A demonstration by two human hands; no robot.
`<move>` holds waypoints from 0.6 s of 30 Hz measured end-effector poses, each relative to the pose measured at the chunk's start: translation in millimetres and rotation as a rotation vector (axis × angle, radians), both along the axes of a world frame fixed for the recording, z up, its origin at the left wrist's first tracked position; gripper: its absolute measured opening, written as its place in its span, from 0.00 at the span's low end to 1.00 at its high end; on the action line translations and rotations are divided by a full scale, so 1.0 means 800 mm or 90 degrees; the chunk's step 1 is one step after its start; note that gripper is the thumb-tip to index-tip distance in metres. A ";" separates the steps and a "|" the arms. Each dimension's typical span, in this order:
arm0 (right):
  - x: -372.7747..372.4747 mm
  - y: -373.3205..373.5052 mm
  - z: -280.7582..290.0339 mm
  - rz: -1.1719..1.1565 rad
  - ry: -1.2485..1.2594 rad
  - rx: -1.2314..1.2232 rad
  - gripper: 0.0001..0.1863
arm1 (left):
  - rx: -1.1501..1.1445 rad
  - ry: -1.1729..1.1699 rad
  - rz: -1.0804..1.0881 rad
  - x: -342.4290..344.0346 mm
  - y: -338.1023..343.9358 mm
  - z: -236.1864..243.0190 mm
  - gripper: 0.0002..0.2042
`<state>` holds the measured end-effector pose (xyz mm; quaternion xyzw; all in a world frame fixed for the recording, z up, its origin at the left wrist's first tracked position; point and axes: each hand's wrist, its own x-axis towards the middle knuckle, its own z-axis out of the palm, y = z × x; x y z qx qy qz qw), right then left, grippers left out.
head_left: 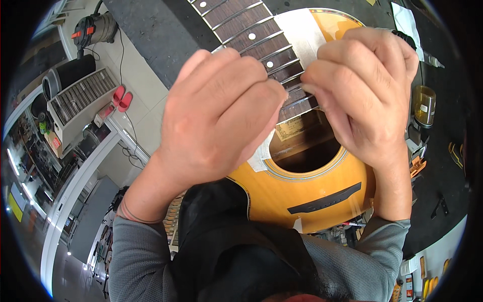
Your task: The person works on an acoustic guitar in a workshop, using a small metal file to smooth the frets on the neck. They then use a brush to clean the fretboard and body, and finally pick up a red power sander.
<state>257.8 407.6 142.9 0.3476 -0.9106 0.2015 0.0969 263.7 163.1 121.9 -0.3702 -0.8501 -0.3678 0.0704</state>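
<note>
An acoustic guitar with a yellow-orange top (271, 196) lies in front of me, its neck running to the upper left. Metal frets and white dots cross the dark fretboard (241, 27). My left hand (216, 113) and my right hand (365, 83) are closed in pinches, facing each other over the fretboard's end beside the sound hole (314, 158). Whatever their fingertips pinch is too small or hidden to make out. Pale masking tape (300, 32) covers the top beside the fretboard, with another tape piece (258, 159) under my left hand. A black bridge (324, 199) sits nearer me.
On the dark worktop (443, 141) at the right stand an amber jar (424, 106) and a small nozzle bottle (432, 61), near an orange-handled tool (417, 166). Down on the floor at left are a vacuum cleaner (98, 27) and pink slippers (122, 98).
</note>
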 end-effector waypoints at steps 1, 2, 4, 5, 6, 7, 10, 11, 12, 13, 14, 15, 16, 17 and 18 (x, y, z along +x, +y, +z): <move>0.001 -0.002 -0.001 -0.014 0.010 0.006 0.15 | -0.006 0.009 0.006 -0.003 0.000 0.000 0.11; 0.003 -0.005 -0.004 -0.026 0.021 0.009 0.15 | -0.002 0.013 0.012 -0.002 0.000 -0.001 0.11; 0.006 -0.006 -0.004 -0.027 0.020 0.008 0.15 | 0.018 0.010 0.021 0.007 0.000 -0.006 0.12; 0.008 -0.003 -0.003 -0.016 0.009 0.004 0.15 | 0.022 0.006 0.020 0.009 0.000 -0.006 0.12; 0.010 -0.002 -0.001 -0.006 -0.001 0.000 0.15 | 0.027 0.002 0.019 0.010 -0.001 -0.006 0.12; 0.013 -0.002 0.000 -0.010 -0.007 -0.002 0.16 | 0.019 -0.002 0.014 0.010 -0.001 -0.003 0.12; 0.007 -0.008 -0.002 -0.042 0.013 0.012 0.15 | 0.003 0.007 0.011 0.002 -0.002 0.000 0.13; 0.007 -0.009 -0.002 -0.037 0.013 0.009 0.15 | 0.006 0.009 0.015 0.003 -0.003 -0.001 0.13; 0.007 -0.010 -0.002 -0.032 0.014 0.007 0.15 | 0.010 0.012 0.019 0.004 -0.003 -0.001 0.13; 0.006 -0.011 -0.001 -0.027 0.015 0.005 0.15 | 0.022 0.009 0.022 0.009 -0.004 -0.005 0.13; 0.006 -0.010 0.001 -0.012 0.002 0.010 0.15 | 0.028 0.004 0.018 0.010 -0.005 -0.005 0.13; 0.006 -0.007 0.006 0.003 -0.012 0.014 0.15 | 0.033 -0.002 0.015 0.012 -0.006 -0.005 0.13; 0.005 -0.008 0.006 0.008 -0.015 0.014 0.15 | 0.031 -0.012 0.006 0.013 -0.008 -0.003 0.13; 0.004 -0.008 0.008 0.009 -0.018 0.018 0.15 | 0.028 -0.013 0.001 0.012 -0.008 -0.002 0.13; 0.002 -0.010 0.006 0.000 -0.010 0.017 0.15 | 0.024 -0.013 -0.004 0.009 -0.009 -0.001 0.13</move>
